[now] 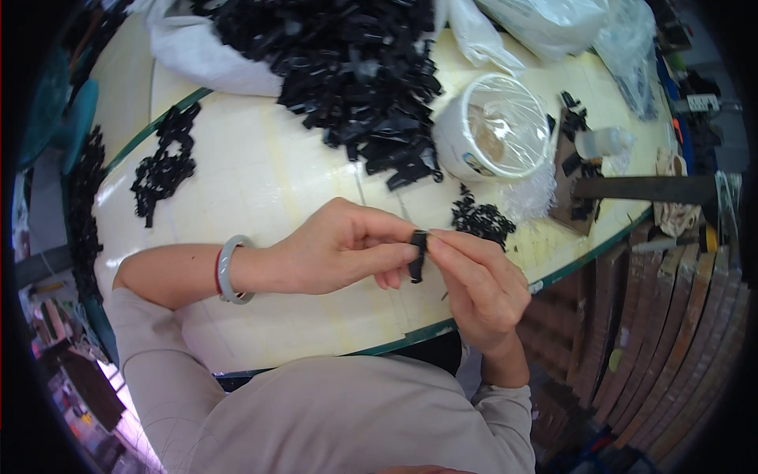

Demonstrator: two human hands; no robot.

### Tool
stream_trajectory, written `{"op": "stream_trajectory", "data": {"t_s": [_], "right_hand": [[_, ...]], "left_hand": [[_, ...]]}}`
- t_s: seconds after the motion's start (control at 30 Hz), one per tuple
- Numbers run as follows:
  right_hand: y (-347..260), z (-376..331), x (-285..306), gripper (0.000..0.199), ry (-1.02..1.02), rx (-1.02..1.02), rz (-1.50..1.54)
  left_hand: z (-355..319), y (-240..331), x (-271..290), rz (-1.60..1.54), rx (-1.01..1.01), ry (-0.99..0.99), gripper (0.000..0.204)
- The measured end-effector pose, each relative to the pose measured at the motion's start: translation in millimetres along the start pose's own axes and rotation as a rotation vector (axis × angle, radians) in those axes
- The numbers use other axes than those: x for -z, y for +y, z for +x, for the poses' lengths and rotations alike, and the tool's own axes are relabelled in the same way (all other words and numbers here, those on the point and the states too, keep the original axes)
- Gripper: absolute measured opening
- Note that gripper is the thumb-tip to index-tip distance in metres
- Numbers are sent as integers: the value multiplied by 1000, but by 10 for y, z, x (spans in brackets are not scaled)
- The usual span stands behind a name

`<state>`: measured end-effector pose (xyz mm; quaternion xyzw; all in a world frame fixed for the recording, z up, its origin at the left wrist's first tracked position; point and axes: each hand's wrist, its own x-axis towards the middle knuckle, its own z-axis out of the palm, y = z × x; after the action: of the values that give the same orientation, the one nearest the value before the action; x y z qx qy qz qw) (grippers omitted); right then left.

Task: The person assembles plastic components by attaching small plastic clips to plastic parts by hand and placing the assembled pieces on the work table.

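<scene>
Near the front of the table, a small black strip-like piece [418, 257] stands roughly upright between my hands. My left hand [335, 246] pinches it between thumb and fingers from the left side. From the right, my right hand [483, 288] is closed too, its thumb and fingertips pressed together at the upper right edge of the piece; the exact contact is partly hidden. A large heap of similar black pieces [363, 87] spreads beyond my hands. Just past my right hand lies a small pile of tiny black bits [483, 220].
A white bucket [452, 142] with clear plastic over it stands behind the small pile. To its right are a squeeze bottle [604, 142] and a dark metal bar [647, 188]. A chain of black pieces [166, 162] lies at left. White sacks [209, 55] and plastic bags [545, 24] sit at the back.
</scene>
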<state>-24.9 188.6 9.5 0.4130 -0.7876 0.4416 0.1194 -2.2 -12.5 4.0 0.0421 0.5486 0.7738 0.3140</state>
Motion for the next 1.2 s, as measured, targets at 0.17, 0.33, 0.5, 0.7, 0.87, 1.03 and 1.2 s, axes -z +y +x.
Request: {"op": "stream_trajectory", "data": {"t_s": [0.17,0.33,0.5,0.7,0.87,1.03,1.2], "right_hand": [[-16,-139,-20,33,43,-29,24],[10,-336,225,29,234,-269,-148],[227,-472,606,23,47,-361,-245],[353,-404,628,16,-103,-280,-234],[341,-431,582,9,-27,-402,-72],[303,-476,512,7,282,-675,590],[371,-502,490,10,332,-610,674]], "left_hand": [[-39,16,-59,67,69,35,22],[-223,100,24,106,209,238,17],[-634,130,428,303,119,628,14],[-1012,141,626,452,110,998,16],[-1051,145,513,821,-133,1061,22],[-557,293,262,1220,-402,660,23],[-101,318,231,1408,-615,470,27]]}}
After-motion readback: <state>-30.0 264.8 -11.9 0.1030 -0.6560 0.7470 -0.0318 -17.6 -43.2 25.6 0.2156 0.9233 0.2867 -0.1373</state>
